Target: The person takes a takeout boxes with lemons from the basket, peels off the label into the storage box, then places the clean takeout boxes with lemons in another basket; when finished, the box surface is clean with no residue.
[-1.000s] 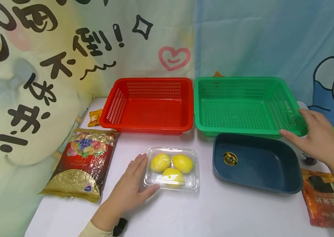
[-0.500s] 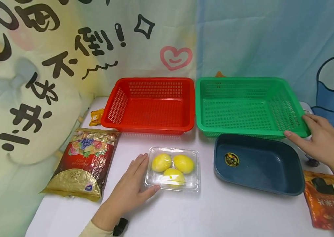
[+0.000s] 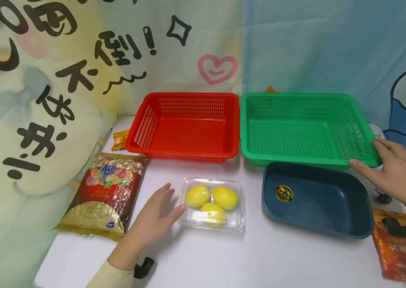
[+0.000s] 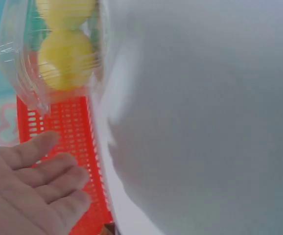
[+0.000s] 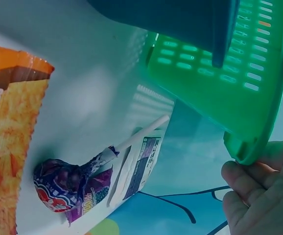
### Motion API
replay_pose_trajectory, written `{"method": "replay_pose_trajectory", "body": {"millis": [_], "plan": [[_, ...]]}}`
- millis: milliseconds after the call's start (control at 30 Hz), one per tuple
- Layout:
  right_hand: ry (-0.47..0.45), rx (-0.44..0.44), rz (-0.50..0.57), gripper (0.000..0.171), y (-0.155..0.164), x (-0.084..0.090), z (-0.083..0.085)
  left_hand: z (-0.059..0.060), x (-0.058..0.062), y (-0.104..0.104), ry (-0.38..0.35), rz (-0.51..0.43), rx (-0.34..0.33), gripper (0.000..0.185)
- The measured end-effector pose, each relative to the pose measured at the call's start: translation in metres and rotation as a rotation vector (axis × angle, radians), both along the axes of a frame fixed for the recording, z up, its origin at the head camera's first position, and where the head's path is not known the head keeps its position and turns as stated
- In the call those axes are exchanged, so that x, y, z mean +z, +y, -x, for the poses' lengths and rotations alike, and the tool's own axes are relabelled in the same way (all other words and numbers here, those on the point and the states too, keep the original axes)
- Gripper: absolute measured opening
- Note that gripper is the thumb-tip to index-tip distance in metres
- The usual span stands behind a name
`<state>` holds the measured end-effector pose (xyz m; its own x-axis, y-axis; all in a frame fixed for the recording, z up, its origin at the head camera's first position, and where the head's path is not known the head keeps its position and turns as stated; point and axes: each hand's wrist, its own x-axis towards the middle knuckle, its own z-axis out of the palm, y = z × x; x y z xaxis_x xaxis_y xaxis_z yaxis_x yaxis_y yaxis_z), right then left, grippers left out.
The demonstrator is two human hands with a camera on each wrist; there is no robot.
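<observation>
A clear plastic box with three lemons (image 3: 211, 205) lies at mid-table in the head view. Beside its left edge is my left hand (image 3: 156, 214), fingers relaxed, thumb tip overlapping the box's edge in this view. In the left wrist view the same hand (image 4: 38, 186) shows bent fingers with nothing in them. My right hand (image 3: 391, 172) grips the front right corner of the green basket (image 3: 318, 163), thumb along the front rim. From the right wrist view, the fingers (image 5: 244, 183) of that hand curl up under the corner of the rim.
Left of the green basket stands a red basket (image 3: 188, 154). A dark blue tray (image 3: 314, 204) sits before the green one. A candy bag (image 3: 106, 196) and a small yellow packet (image 3: 120, 140) lie left; an orange snack bag (image 3: 399, 250) and a lollipop (image 5: 63, 183) lie right.
My left hand has drawn back from the side of the lemon box, its fingers more bent and its thumb raised. My right hand stays at the green basket's corner. The head view has shifted slightly.
</observation>
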<state>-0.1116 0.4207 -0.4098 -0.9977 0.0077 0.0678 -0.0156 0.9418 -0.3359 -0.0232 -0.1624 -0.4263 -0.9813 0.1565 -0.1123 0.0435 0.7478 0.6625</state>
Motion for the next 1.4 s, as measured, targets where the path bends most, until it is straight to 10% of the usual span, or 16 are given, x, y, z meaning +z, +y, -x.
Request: {"method": "replay_pose_trajectory", "body": {"millis": [300, 933, 1400], "plan": [[0.000, -0.006, 0.025, 0.099, 0.001, -0.003, 0.001, 0.014, -0.008, 0.012, -0.130, -0.190, 0.122, 0.031], [-0.007, -0.028, 0.037, 0.100, 0.000, -0.006, -0.001, 0.014, -0.013, 0.025, -0.294, -0.602, 0.320, 0.028], [0.005, -0.023, 0.050, 0.100, 0.000, -0.010, -0.001, 0.011, -0.011, 0.028, -0.319, -0.665, 0.406, 0.029]]}}
